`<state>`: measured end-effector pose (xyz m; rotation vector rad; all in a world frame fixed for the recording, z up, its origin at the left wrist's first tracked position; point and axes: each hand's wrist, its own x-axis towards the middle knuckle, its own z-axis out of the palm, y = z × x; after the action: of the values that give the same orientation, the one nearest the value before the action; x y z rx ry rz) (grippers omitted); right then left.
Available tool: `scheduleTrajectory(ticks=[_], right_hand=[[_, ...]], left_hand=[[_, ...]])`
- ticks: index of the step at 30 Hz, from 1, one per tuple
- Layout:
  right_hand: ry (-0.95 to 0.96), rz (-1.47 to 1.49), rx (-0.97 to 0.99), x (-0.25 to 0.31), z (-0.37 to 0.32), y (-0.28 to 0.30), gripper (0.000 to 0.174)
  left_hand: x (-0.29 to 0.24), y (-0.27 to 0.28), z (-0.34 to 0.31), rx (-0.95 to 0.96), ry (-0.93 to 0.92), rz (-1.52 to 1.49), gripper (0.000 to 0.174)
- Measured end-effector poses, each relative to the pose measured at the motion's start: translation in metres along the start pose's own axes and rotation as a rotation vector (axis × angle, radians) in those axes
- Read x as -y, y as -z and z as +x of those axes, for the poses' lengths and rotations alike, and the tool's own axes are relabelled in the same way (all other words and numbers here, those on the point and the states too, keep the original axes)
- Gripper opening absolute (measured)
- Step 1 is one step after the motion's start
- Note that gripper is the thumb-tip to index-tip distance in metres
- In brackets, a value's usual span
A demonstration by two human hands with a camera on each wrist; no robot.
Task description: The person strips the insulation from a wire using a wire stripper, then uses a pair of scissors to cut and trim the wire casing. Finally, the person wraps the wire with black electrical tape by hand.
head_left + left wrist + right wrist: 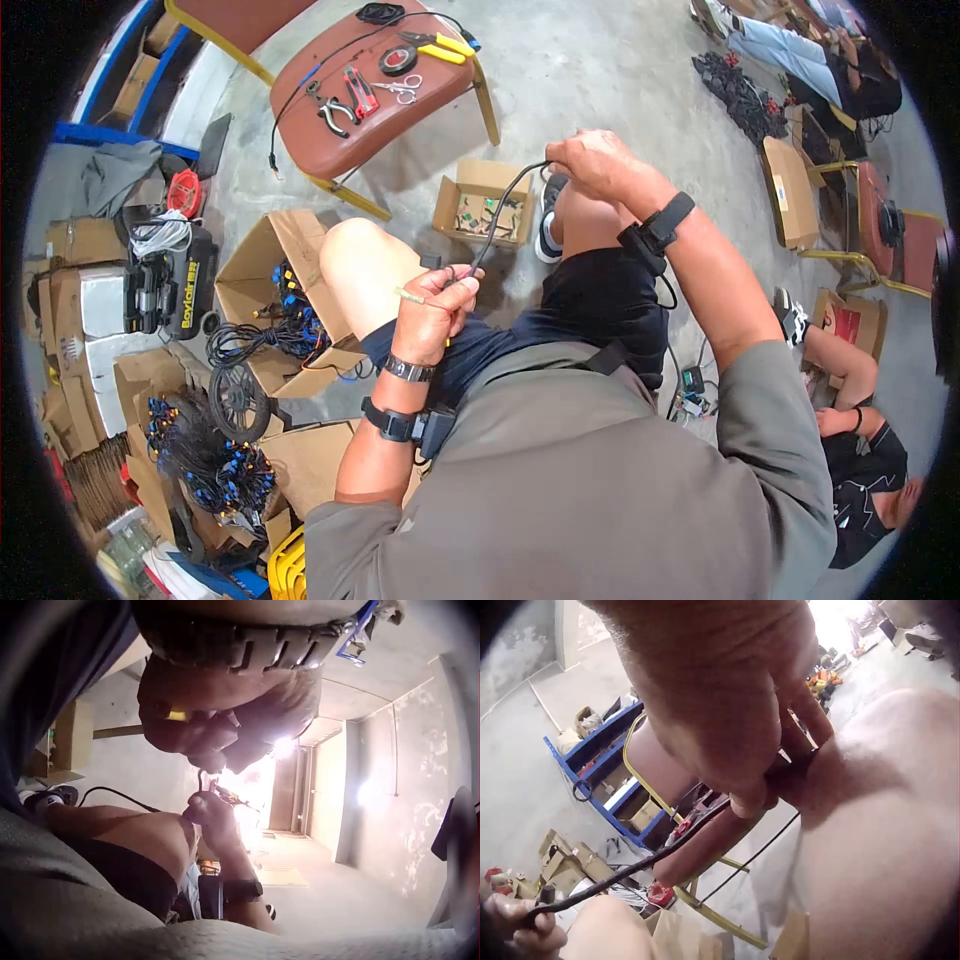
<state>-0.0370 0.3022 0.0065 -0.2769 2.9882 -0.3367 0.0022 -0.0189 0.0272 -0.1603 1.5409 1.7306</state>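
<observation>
A black cable (pixel 497 212) runs between the two hands above the lap. The left hand (pixel 436 312) pinches its lower end, where a small black piece and a pale yellowish strip stick out beside the fingers. Higher up, over the other knee, the right hand (pixel 598 165) grips the cable between thumb and fingers. In the right wrist view the cable (pixel 630 871) stretches from the right hand (pixel 727 727) down to the left hand (pixel 525 926). The left wrist view shows the left hand (pixel 225 720) dark against bright light, with the right hand (pixel 214 817) below it.
A brown chair (pixel 375 125) ahead carries pliers, scissors, tape and another cable. On the floor, a small carton (pixel 462 235) holds small green parts. Cartons with bundled cables (pixel 210 465) and a black case (pixel 190 285) stand at the left. Other people sit at the right.
</observation>
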Motion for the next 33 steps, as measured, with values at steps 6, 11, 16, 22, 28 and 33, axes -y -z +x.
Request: scheduleTrajectory(ticks=[6,11,16,22,28,33], right_hand=[[-0.045,-0.019,-0.051,0.0,-0.005,0.006,0.019],[-0.048,-0.069,-0.125,0.001,-0.007,0.028,0.019],[-0.056,-0.062,-0.108,0.007,-0.012,0.034,0.02],[-0.058,-0.007,-0.079,0.007,-0.011,0.026,0.02],[-0.039,-0.021,-0.075,0.003,-0.009,0.027,0.02],[-0.062,0.028,-0.064,-0.001,-0.014,0.021,0.02]], left_hand=[[0.002,-0.006,0.0,0.027,-0.028,0.057,0.022],[-0.009,-0.006,-0.003,0.036,-0.1,0.033,0.021],[-0.009,-0.005,-0.005,0.036,-0.098,0.023,0.021],[-0.004,-0.001,-0.004,0.034,-0.107,0.025,0.019],[-0.005,-0.004,-0.004,0.011,-0.102,0.017,0.018],[0.001,0.0,0.004,0.024,-0.103,0.038,0.018]])
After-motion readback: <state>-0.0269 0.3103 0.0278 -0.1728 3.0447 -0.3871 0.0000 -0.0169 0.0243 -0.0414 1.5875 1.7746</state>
